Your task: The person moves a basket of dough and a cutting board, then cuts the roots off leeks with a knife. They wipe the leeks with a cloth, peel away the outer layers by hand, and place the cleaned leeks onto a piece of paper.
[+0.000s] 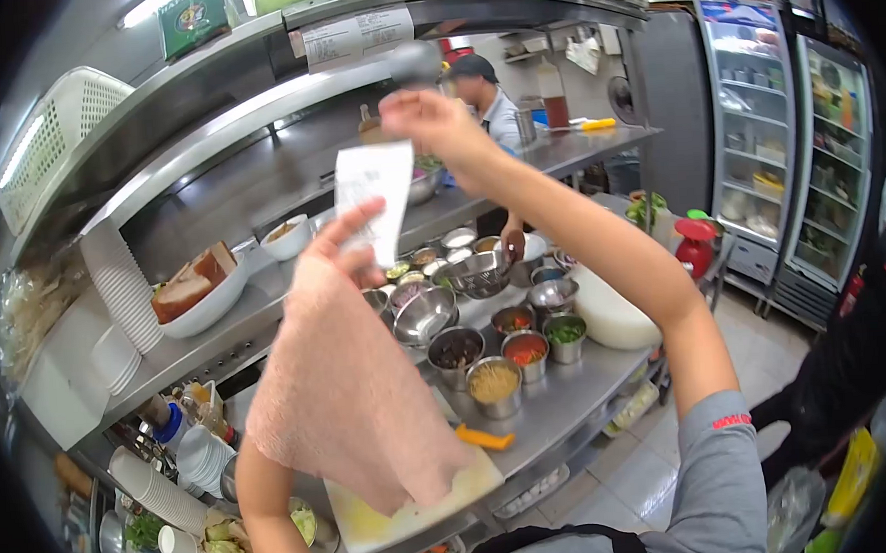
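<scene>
A pinkish cloth (343, 382) hangs from my left hand (346, 246), over the near part of a cutting board (431, 517). Between the fingers of the same hand is a white paper slip (377, 195) with faint print, held upright. My right hand (425, 122) is raised above and to the right of the slip, near the shelf edge. Its fingers are bent together and blurred, and what they hold, if anything, is too small to make out. A round grey blurred object (415, 63) shows just above my right hand.
Metal bowls of chopped food (494, 384) crowd the counter, with an orange-handled tool (484, 437) beside them. A white bowl of meat (204, 299) and stacked cups (123, 283) line the left shelf. A person (500, 113) stands behind the counter. Fridges (751, 140) are at right.
</scene>
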Demonstrator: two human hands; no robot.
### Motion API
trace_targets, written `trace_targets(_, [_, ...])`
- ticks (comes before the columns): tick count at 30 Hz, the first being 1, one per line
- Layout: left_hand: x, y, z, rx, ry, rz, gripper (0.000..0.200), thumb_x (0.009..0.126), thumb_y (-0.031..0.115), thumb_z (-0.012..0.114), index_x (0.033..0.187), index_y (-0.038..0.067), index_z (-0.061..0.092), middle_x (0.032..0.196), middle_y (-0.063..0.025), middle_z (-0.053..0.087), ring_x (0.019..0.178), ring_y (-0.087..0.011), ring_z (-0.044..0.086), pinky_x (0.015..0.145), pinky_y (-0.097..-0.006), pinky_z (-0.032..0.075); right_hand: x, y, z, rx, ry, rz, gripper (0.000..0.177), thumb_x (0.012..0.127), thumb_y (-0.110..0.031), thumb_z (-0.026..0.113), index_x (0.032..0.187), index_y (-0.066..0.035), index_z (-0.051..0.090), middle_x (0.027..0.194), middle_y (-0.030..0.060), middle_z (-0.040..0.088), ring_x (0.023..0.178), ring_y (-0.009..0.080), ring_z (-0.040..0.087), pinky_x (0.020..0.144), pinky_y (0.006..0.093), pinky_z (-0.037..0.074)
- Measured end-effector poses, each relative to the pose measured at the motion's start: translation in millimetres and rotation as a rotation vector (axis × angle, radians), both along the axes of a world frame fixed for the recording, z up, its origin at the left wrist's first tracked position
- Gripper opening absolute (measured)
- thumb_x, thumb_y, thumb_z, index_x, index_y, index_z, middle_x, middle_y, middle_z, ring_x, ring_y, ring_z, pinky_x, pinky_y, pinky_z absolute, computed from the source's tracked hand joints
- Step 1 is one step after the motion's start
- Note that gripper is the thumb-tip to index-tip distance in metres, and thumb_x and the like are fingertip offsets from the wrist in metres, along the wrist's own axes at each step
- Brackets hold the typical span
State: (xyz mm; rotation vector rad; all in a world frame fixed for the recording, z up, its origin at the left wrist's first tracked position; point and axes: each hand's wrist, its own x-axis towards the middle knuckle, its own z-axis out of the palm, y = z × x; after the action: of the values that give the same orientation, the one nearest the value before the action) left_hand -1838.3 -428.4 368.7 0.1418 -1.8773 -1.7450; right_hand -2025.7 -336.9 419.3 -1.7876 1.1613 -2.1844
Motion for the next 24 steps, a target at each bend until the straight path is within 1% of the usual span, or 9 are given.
trace_targets(3, [-55.4, -11.8, 56.1, -0.007, 0.233, 0.071, 0.059, 0.074, -0.018, 0.047, 0.125, 0.011, 0.053, 0.113, -0.0047, 0.054, 0.072, -0.0062, 0.054, 0.05, -0.0154, 0.046, -69.5, -54.4, 76.6, -0.233, -0.17, -0.187, 0.026, 0.076, -0.01, 0.069, 0.101, -0.006, 0.066, 0.096, 0.0043, 0.065, 0.094, 0.0135, 0.054, 0.088, 0.0315, 0.039])
trace_targets(6, [-106.2, -22.1, 103.6, -0.074, 0.216, 0.232, 0.061, 0.077, -0.019, 0.046, 0.127, 0.015, 0.052, 0.11, -0.0038, 0.055, 0.074, -0.0062, 0.054, 0.051, -0.0157, 0.047, -116.3, -70.9, 107.1, -0.222, -0.201, -0.003, 0.023, 0.075, -0.01, 0.07, 0.098, -0.006, 0.068, 0.094, 0.0037, 0.066, 0.096, 0.0139, 0.054, 0.093, 0.0327, 0.034])
trace_targets(7, [-117.5, -20.9, 116.3, -0.115, 0.153, 0.323, 0.062, 0.078, -0.016, 0.05, 0.126, 0.022, 0.053, 0.106, -0.0031, 0.056, 0.075, -0.0062, 0.055, 0.052, -0.016, 0.048, -131.8, -68.9, 110.2, -0.191, -0.195, -0.003, 0.02, 0.075, -0.008, 0.069, 0.095, -0.007, 0.07, 0.093, 0.0036, 0.066, 0.091, 0.0139, 0.055, 0.085, 0.0303, 0.04])
trace_targets(10, [-155.8, -3.7, 135.9, -0.19, 0.148, 0.532, 0.063, 0.078, -0.016, 0.049, 0.124, 0.027, 0.055, 0.102, -0.0051, 0.057, 0.07, -0.0066, 0.056, 0.055, -0.0154, 0.051, -177.1, -32.3, 100.1, -0.064, -0.167, -0.228, 0.019, 0.077, -0.013, 0.067, 0.096, -0.009, 0.069, 0.096, 0.0048, 0.065, 0.101, 0.0223, 0.054, 0.097, 0.0444, 0.035])
trace_targets(13, [-188.7, 1.7, 150.6, -0.17, 0.116, 0.6, 0.066, 0.074, -0.021, 0.044, 0.112, 0.029, 0.064, 0.101, -0.0076, 0.062, 0.065, -0.0085, 0.06, 0.052, -0.0165, 0.051, -229.1, 14.5, 92.5, -0.174, -0.339, -0.226, 0.021, 0.076, 0.002, 0.059, 0.096, 0.001, 0.065, 0.097, 0.0125, 0.064, 0.09, 0.0246, 0.061, 0.083, 0.0434, 0.051])
trace_targets(16, [-213.4, -12.2, 168.3, -0.072, 0.144, 0.501, 0.066, 0.073, -0.023, 0.042, 0.112, 0.025, 0.064, 0.103, -0.0094, 0.061, 0.072, -0.0138, 0.063, 0.054, -0.0186, 0.054, -264.8, 44.1, 104.9, -0.23, -0.418, -0.315, 0.026, 0.076, 0.01, 0.05, 0.099, 0.007, 0.061, 0.1, 0.0185, 0.061, 0.094, 0.0295, 0.061, 0.083, 0.0441, 0.053])
trace_targets(20, [-227.0, -1.6, 179.7, 0.067, 0.431, 0.433, 0.036, 0.082, -0.011, 0.049, 0.114, 0.003, 0.059, 0.102, -0.0173, 0.06, 0.082, -0.0239, 0.065, 0.062, -0.0285, 0.061, -284.2, 51.9, 132.9, -0.268, -0.346, -0.362, 0.033, 0.073, 0.015, 0.043, 0.102, 0.01, 0.059, 0.107, 0.0207, 0.058, 0.095, 0.0297, 0.06, 0.082, 0.04, 0.051])
trace_targets(21, [-229.9, 5.0, 185.4, 0.154, 0.431, 0.447, 0.03, 0.089, -0.004, 0.044, 0.118, -0.007, 0.05, 0.111, -0.0227, 0.056, 0.09, -0.03, 0.063, 0.064, -0.0327, 0.062, -295.5, 47.4, 139.8, -0.281, -0.324, -0.333, 0.036, 0.073, 0.014, 0.044, 0.105, 0.008, 0.059, 0.108, 0.0189, 0.059, 0.094, 0.0286, 0.06, 0.084, 0.0386, 0.047])
trace_targets(24, [-246.3, -31.9, 188.4, 0.111, 0.627, 0.211, 0.034, 0.092, 0.0, 0.04, 0.123, -0.01, 0.04, 0.118, -0.0257, 0.05, 0.093, -0.037, 0.062, 0.071, -0.0379, 0.061, -333.6, 36.7, 151.0, -0.269, -0.292, -0.296, 0.042, 0.078, 0.002, 0.056, 0.12, -0.001, 0.053, 0.116, 0.015, 0.057, 0.107, 0.0267, 0.053, 0.092, 0.0431, 0.039])
